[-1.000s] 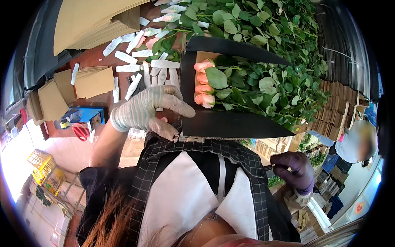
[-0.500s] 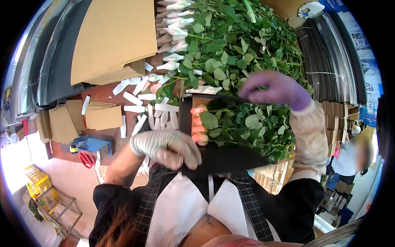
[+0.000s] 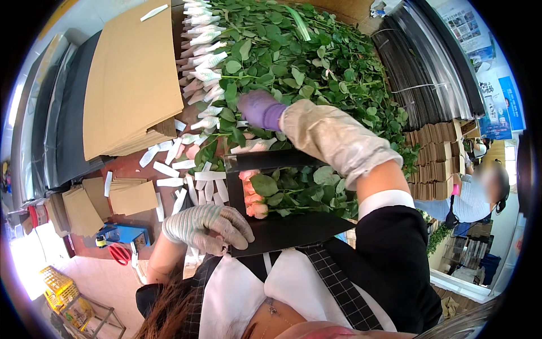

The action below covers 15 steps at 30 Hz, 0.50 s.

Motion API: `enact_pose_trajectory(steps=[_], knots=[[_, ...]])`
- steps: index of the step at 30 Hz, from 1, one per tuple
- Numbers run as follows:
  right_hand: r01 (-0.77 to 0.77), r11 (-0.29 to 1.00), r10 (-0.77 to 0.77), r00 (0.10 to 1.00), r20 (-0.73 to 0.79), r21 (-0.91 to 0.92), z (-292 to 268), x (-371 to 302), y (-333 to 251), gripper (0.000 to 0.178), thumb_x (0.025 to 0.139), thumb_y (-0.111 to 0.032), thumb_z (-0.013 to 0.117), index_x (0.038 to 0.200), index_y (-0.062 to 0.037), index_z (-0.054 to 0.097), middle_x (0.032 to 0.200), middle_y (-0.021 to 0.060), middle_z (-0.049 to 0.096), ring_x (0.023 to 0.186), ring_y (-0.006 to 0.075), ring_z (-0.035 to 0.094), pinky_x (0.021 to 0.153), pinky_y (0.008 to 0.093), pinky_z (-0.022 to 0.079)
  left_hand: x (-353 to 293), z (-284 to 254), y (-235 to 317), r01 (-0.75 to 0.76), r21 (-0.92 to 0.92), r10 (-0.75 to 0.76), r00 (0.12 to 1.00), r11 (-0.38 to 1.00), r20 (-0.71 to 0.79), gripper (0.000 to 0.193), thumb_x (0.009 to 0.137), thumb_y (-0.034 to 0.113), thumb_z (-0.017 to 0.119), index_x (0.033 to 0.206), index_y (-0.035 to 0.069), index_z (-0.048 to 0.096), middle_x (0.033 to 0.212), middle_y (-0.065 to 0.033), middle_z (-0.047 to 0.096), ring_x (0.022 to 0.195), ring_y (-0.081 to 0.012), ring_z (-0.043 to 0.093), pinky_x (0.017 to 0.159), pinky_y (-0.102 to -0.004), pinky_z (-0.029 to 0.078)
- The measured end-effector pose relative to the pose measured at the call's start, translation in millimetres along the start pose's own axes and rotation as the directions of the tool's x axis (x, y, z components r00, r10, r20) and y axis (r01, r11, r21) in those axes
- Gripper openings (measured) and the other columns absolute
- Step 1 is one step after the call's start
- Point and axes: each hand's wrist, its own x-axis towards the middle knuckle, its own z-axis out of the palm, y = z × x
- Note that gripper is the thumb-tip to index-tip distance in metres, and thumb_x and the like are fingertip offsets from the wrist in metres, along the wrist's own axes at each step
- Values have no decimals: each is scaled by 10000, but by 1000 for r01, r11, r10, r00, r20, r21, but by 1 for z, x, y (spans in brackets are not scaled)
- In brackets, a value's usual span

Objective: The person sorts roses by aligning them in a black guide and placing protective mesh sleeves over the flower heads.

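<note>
My left hand, in a striped whitish glove, grips the near left corner of a black sheet between thumb and fingers. The sheet folds up along the near side of a row of peach-pink roses, their leafy stems pointing right. My right hand, in a purple glove with a pale sleeve above it, reaches across to the far pile of green rose stems. It is beside rose heads in white net sleeves. Its fingers point down and are hidden among leaves, so what they hold does not show.
Tan cardboard sheets lie stacked at the left. Loose white net sleeves are scattered on the reddish table. Red scissors lie by a blue box at its near left. Black sheets and cardboard bundles stand at the right. Another person is beyond.
My right hand has swung left and away from me, from above the boxed roses to the netted rose heads. My left hand stays at the black sheet's corner. The view has shifted right.
</note>
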Motion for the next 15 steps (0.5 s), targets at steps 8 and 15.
enact_pose_trajectory(steps=[8, 15], knots=[[92, 744, 8, 989, -146, 662, -58, -64, 37, 265, 887, -247, 558, 1057, -56, 629, 989, 151, 638, 951, 306, 610, 828, 379, 499, 12, -74, -38, 577, 238, 14, 366, 781, -931, 226, 896, 198, 552, 930, 19, 686, 924, -136, 684, 846, -182, 647, 773, -279, 489], [658, 629, -590, 751, -297, 414, -107, -159, -56, 181, 857, -212, 626, 994, -94, 637, 968, 88, 647, 892, 257, 630, 771, 358, 524, 25, -146, -100, 913, 405, -280, 377, -50, -883, 426, 794, 244, 626, 1200, 143, 550, 1107, -175, 614, 956, -344, 625, 827, -448, 498]])
